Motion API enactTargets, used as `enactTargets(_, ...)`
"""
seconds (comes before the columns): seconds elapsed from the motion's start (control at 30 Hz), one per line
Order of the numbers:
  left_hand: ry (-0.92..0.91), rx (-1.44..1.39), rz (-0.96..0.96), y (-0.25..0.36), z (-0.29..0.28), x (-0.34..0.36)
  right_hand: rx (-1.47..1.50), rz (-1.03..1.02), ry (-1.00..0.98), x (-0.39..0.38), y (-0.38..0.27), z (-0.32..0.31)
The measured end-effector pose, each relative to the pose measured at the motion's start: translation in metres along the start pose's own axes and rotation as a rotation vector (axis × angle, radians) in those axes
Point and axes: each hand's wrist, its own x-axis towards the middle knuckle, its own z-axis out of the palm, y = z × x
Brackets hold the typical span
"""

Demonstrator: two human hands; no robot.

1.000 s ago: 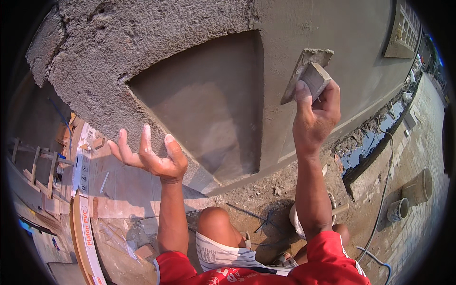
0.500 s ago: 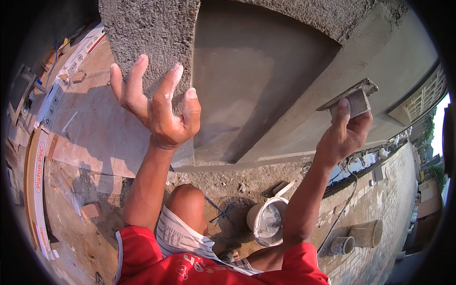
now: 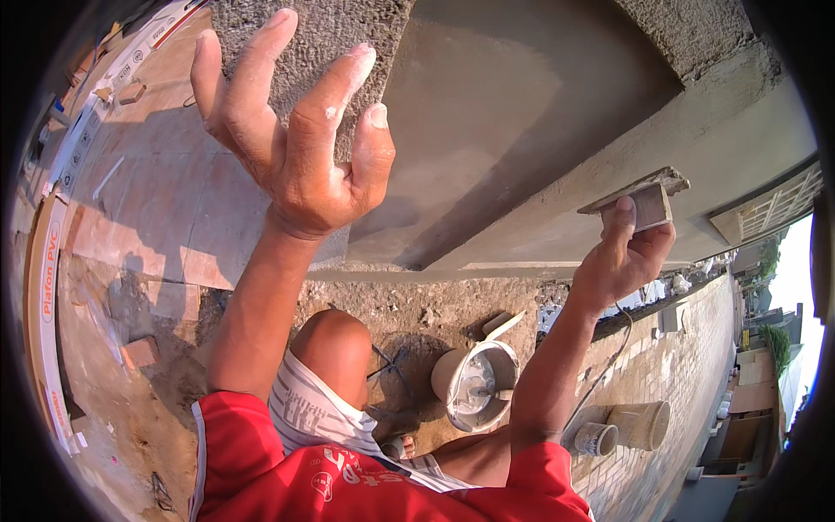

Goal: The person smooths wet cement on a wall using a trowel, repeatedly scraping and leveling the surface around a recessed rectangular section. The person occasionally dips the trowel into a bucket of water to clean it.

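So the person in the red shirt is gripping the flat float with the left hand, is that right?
Wrong hand: the head view shows the right hand gripping the flat float. The left hand has its fingers spread. The red shirt is right.

There are orange letters (image 3: 52, 274) inside a rounded outline on the long white and brown box (image 3: 49, 344), small dark marks (image 3: 90, 123) on the long white strip (image 3: 80, 143) past it, white letters (image 3: 370, 470) and a round badge (image 3: 322, 485) on the red shirt (image 3: 278, 483), and grey letters (image 3: 304, 404) on the white shorts (image 3: 352, 432)
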Motion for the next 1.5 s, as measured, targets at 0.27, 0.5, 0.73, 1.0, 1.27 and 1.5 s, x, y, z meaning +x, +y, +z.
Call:
enactTargets(0.27,0.015,0.005,-0.018,0.002,0.003,-0.001,-0.354,0.038,-0.161,-0.097,0.104,-0.017)
enactTargets(0.5,-0.017,0.034,0.043,-0.007,0.0,-0.003,0.098,0.066,-0.011,-0.049,0.036,0.003)
enactTargets(0.73,-0.015,0.022,0.049,-0.002,0.003,-0.002,-0.239,0.109,-0.106,-0.117,0.116,-0.012)
enactTargets(1.0,0.06,0.025,0.119,-0.011,0.007,-0.002,-0.086,0.003,-0.133,-0.067,0.043,0.02)
enactTargets(1.27,-0.042,0.011,0.095,0.0,0.005,0.002,-0.196,0.383,-0.021,-0.135,0.145,-0.036)
enactTargets(1.5,-0.018,0.041,0.124,-0.007,0.006,-0.001,-0.173,-0.071,-0.131,-0.099,0.072,0.019)
